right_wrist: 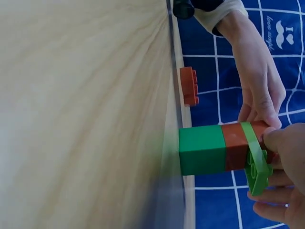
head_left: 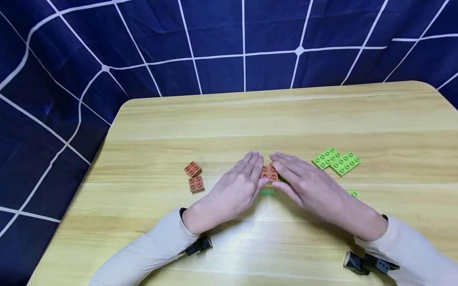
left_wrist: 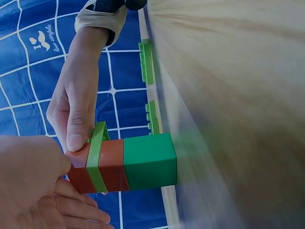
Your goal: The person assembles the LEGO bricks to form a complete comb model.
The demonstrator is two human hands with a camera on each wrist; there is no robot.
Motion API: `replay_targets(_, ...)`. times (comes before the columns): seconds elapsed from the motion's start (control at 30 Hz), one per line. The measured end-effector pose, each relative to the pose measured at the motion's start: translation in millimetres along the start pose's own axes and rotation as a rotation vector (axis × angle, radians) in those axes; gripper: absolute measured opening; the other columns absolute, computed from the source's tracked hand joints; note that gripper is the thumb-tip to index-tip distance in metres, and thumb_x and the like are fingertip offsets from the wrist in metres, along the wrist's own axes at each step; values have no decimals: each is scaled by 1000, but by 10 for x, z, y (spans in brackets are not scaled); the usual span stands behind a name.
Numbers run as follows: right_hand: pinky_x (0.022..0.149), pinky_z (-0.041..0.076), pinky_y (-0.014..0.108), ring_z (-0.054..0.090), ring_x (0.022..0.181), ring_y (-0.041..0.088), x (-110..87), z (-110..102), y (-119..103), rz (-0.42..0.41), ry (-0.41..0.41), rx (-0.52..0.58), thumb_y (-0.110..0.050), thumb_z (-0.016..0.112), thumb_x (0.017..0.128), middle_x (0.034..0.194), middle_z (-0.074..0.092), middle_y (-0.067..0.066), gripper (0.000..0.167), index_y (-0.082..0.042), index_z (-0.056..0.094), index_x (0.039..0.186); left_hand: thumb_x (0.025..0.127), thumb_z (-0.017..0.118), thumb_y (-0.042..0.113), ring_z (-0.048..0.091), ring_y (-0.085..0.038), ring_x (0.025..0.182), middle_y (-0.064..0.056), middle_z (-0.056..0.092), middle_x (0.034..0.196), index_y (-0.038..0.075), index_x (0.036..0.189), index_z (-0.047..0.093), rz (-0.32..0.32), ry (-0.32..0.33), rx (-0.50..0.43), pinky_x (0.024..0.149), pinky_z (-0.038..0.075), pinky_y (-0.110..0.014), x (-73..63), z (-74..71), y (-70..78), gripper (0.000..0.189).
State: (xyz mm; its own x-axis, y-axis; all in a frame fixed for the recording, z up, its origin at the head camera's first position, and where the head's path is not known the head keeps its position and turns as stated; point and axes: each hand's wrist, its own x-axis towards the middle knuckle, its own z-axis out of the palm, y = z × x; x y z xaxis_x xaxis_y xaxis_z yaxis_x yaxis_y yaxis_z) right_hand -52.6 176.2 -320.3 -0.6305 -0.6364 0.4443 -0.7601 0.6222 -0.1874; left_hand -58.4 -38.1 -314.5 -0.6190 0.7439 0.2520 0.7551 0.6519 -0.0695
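Observation:
A small tower of toy building bricks stands on the table between both hands. At its base is a dark green block (left_wrist: 150, 161), with an orange brick (left_wrist: 113, 164) above it. A thin light green plate (right_wrist: 257, 167) comes over that and juts out toward the right hand's side. The top orange brick (head_left: 269, 173) shows its studs in the head view. My left hand (head_left: 234, 188) grips this top brick from the left, thumb at its near side. From the right, my right hand (head_left: 307, 180) holds the same brick between thumb and fingers.
Two loose orange bricks (head_left: 196, 184) lie left of the left hand. Two light green plates (head_left: 345, 163) lie at the right, beyond the right hand. Another light green piece (head_left: 354, 194) is mostly hidden by the right forearm. A dark blue curtain (head_left: 218, 35) hangs behind the wooden table (head_left: 229, 123).

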Motion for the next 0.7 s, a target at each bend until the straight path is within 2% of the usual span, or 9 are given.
replay_targets(0.33, 99, 44, 57, 51, 125, 37, 3, 14, 54, 7, -11, 10, -44, 36, 103, 134, 55, 21, 60, 5, 57, 130, 105, 39, 31, 46, -34, 130, -27, 51, 135, -12, 135, 46, -10, 15, -43, 111, 35, -36, 12, 19, -21, 53)
replay_targets(0.53, 104, 40, 55, 46, 130, 37, -25, -84, 80, 44, -68, 19, -40, 46, 102, 140, 51, 18, 53, 0, 53, 136, 105, 40, 32, 45, -34, 132, -27, 49, 137, -11, 136, 45, -12, 10, -59, 111, 35, -35, 9, 30, -24, 53)
replay_targets(0.7, 109, 35, 53, 43, 131, 39, -98, -237, 293, 102, -90, 7, -27, 56, 98, 142, 49, 17, 46, -2, 52, 137, 104, 42, 32, 45, -33, 131, -26, 49, 137, -11, 135, 47, -6, 24, -54, 110, 35, -35, 0, 25, -28, 53)
